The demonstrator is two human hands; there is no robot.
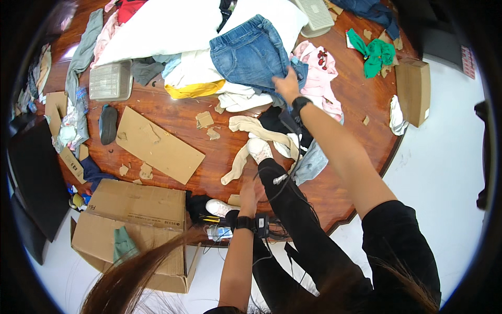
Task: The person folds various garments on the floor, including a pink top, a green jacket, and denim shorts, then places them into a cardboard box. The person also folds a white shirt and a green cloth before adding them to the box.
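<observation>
Blue denim shorts [248, 49] with an elastic waistband lie spread over a heap of clothes at the far middle. My right hand [286, 86] reaches out to them, fingers closed on their lower right edge. Under and beside them are white garments [243, 100], a yellow-edged piece [194, 90] and a pink garment with a dark red print [317, 73]. My left hand [252, 194] hangs lower, near my legs, with fingers slightly apart and nothing visible in it. Close by lie beige tights [238, 165] and a black garment [272, 121].
At the lower left stands a large cardboard box [138, 201] with green cloth over its side. A flat cardboard sheet [157, 144], a dark shoe [108, 124] and a plastic basket [111, 81] lie left. Green cloth [379, 56] and a smaller box [413, 91] are at right.
</observation>
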